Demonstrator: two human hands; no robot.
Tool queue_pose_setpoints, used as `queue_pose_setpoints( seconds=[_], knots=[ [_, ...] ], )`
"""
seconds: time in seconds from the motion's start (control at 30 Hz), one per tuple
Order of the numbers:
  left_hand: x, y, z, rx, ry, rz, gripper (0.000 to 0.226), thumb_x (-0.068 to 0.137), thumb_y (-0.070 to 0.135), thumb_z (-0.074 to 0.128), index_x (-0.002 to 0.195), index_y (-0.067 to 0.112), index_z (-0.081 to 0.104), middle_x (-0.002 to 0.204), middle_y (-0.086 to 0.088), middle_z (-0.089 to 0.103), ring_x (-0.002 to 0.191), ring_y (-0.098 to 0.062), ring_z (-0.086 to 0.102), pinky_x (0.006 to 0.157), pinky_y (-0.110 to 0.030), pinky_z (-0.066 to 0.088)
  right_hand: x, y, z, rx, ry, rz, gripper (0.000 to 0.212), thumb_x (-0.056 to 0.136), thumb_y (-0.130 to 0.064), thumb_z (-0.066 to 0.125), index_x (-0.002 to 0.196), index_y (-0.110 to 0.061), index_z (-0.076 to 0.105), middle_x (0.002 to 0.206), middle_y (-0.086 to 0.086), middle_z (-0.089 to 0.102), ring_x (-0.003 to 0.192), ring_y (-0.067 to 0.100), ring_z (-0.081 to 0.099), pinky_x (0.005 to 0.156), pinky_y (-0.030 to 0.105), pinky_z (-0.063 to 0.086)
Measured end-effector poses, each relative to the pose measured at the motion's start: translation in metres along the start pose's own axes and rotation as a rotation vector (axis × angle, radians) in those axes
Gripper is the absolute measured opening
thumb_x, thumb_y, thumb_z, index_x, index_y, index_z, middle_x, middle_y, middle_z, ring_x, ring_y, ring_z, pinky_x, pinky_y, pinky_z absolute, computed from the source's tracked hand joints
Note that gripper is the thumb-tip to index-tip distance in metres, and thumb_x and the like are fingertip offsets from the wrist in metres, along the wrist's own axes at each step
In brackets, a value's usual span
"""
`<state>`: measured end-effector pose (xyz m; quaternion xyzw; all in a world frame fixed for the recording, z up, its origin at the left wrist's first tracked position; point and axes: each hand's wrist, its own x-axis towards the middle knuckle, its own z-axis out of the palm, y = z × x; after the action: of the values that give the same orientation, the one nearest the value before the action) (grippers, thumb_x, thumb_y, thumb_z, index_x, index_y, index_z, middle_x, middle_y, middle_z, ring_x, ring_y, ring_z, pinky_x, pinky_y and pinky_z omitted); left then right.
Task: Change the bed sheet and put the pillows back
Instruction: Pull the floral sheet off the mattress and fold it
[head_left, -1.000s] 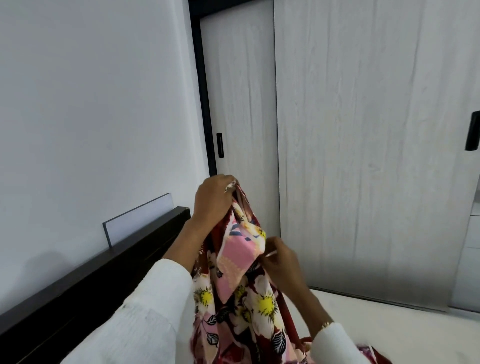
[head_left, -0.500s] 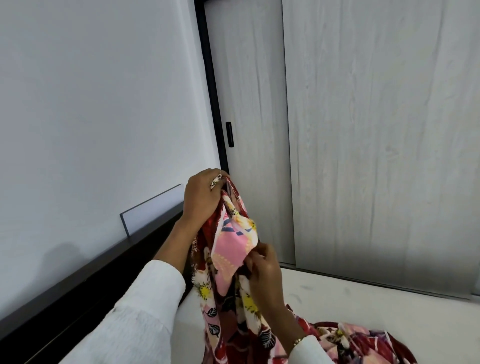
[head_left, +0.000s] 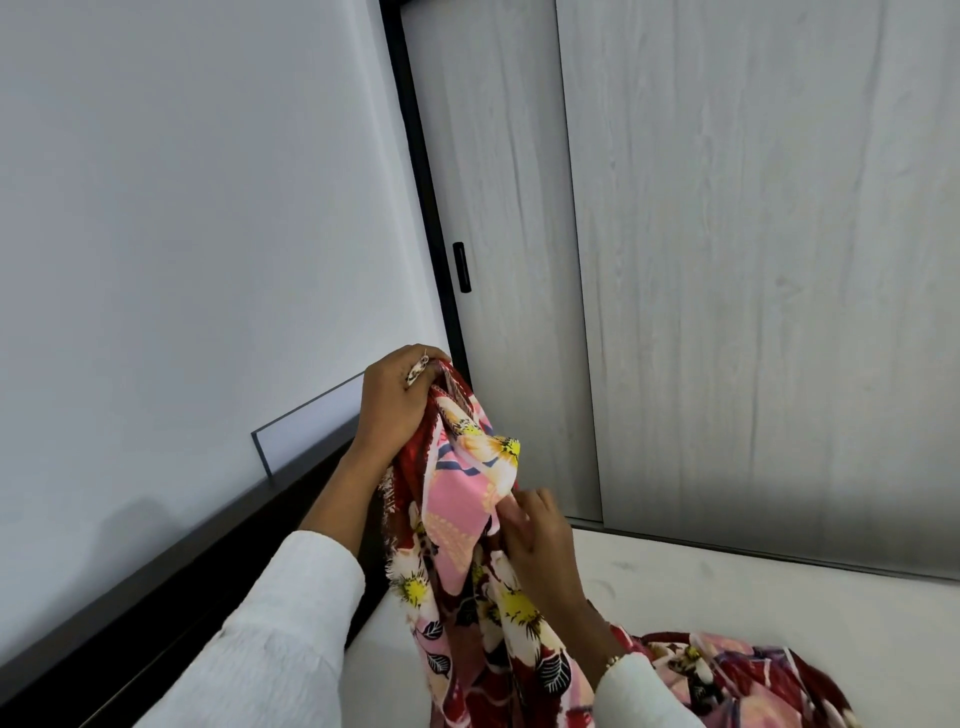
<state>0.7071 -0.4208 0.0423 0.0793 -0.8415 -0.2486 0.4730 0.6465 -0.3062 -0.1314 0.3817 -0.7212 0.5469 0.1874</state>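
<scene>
A floral bed sheet (head_left: 457, 525) in red, pink and white hangs bunched in front of me, and its lower part trails onto the bare white mattress (head_left: 727, 587) at the bottom right. My left hand (head_left: 397, 402) grips the sheet's top edge, held high near the wall. Lower down, my right hand (head_left: 535, 540) pinches a fold of the same sheet. Both arms wear white sleeves. No pillows are in view.
A dark headboard (head_left: 171, 577) runs along the white wall on the left, with a thin white panel (head_left: 306, 428) leaning on its ledge. Grey wood-grain sliding wardrobe doors (head_left: 727, 260) with a black handle (head_left: 461, 267) stand close behind the mattress.
My view has tilted and shifted, so more of the mattress and trailing sheet shows. My right hand has slid down the sheet's fold, while my left hand keeps gripping the top edge.
</scene>
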Motion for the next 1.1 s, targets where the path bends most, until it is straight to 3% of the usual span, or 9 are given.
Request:
queue_pose_setpoints(
  seconds=[0.13,0.23,0.33,0.47,0.57,0.73,0.87,0.97,1.1],
  knots=[
    [0.001,-0.008,-0.001,0.005,0.007,-0.030,0.020,0.091,0.001,0.051,0.094,0.007,0.070,0.092,0.004,0.065,0.089,-0.010,0.059,0.080,-0.005,0.040,-0.010,-0.004,-0.006,0.134,0.066,0.056,0.049,0.078,-0.047,0.051,0.084,0.000,0.060,0.077,-0.011,0.043,0.067,-0.001,0.042,0.057,0.007,0.032],
    [0.002,-0.015,0.000,0.005,0.020,-0.057,0.020,0.092,0.002,0.051,0.094,0.008,0.070,0.095,0.002,0.066,0.091,-0.011,0.059,0.081,-0.008,0.041,-0.023,-0.015,-0.003,0.237,0.005,0.035,0.050,0.073,-0.053,0.055,0.083,-0.004,0.058,0.081,-0.015,0.042,0.072,-0.002,0.042,0.062,0.007,0.035],
    [0.003,-0.017,0.002,-0.002,0.033,-0.069,0.020,0.091,0.002,0.051,0.094,0.008,0.070,0.093,0.002,0.065,0.090,-0.011,0.059,0.078,-0.003,0.039,-0.033,-0.024,-0.002,0.332,-0.077,0.033,0.043,0.075,-0.050,0.058,0.076,-0.007,0.056,0.073,-0.007,0.047,0.067,0.008,0.045,0.058,0.024,0.040],
    [0.003,-0.018,0.003,-0.032,0.065,-0.087,0.019,0.092,0.003,0.051,0.095,0.007,0.070,0.093,0.002,0.065,0.087,-0.010,0.058,0.072,0.003,0.038,-0.041,-0.037,-0.005,0.412,-0.172,0.035,0.022,0.085,-0.039,0.053,0.074,-0.020,0.052,0.064,-0.016,0.043,0.059,0.001,0.040,0.055,0.016,0.031],
    [0.004,-0.018,0.003,-0.090,0.090,-0.110,0.020,0.092,0.003,0.050,0.092,0.013,0.068,0.093,0.002,0.065,0.087,-0.010,0.059,0.074,-0.001,0.041,-0.049,-0.027,0.003,0.302,-0.185,0.089,0.018,0.089,-0.023,0.050,0.090,-0.008,0.059,0.076,-0.020,0.048,0.068,-0.002,0.046,0.063,0.015,0.037],
    [0.004,-0.017,0.004,-0.151,0.093,-0.124,0.022,0.093,0.003,0.049,0.091,0.017,0.066,0.094,0.002,0.065,0.085,-0.006,0.060,0.077,-0.008,0.045,-0.058,0.000,0.004,0.113,-0.093,0.175,0.022,0.090,-0.015,0.050,0.095,-0.001,0.065,0.089,-0.006,0.054,0.076,0.007,0.049,0.066,0.002,0.032],
    [0.003,-0.015,0.005,-0.165,0.074,-0.122,0.023,0.093,0.004,0.048,0.091,0.018,0.066,0.090,0.007,0.064,0.080,0.007,0.060,0.075,-0.006,0.045,-0.056,0.016,0.004,0.004,-0.020,0.155,0.025,0.087,-0.014,0.049,0.094,0.001,0.067,0.097,0.007,0.064,0.086,0.012,0.052,0.072,0.014,0.039],
    [0.004,-0.014,0.009,-0.165,0.077,-0.133,0.023,0.093,0.004,0.048,0.091,0.018,0.066,0.094,0.002,0.065,0.085,-0.005,0.060,0.079,-0.011,0.046,-0.059,0.022,0.003,0.000,-0.122,0.180,0.030,0.086,-0.018,0.042,0.094,-0.001,0.065,0.091,0.009,0.067,0.079,0.020,0.059,0.065,0.023,0.043],
    [0.004,-0.013,0.012,-0.150,0.074,-0.121,0.022,0.093,0.004,0.048,0.092,0.017,0.066,0.096,0.000,0.065,0.091,-0.012,0.060,0.080,-0.010,0.046,-0.069,0.031,0.009,-0.077,-0.157,0.163,0.018,0.078,-0.009,0.057,0.086,-0.006,0.073,0.078,0.008,0.065,0.068,0.023,0.061,0.060,0.021,0.042]
  ],
)
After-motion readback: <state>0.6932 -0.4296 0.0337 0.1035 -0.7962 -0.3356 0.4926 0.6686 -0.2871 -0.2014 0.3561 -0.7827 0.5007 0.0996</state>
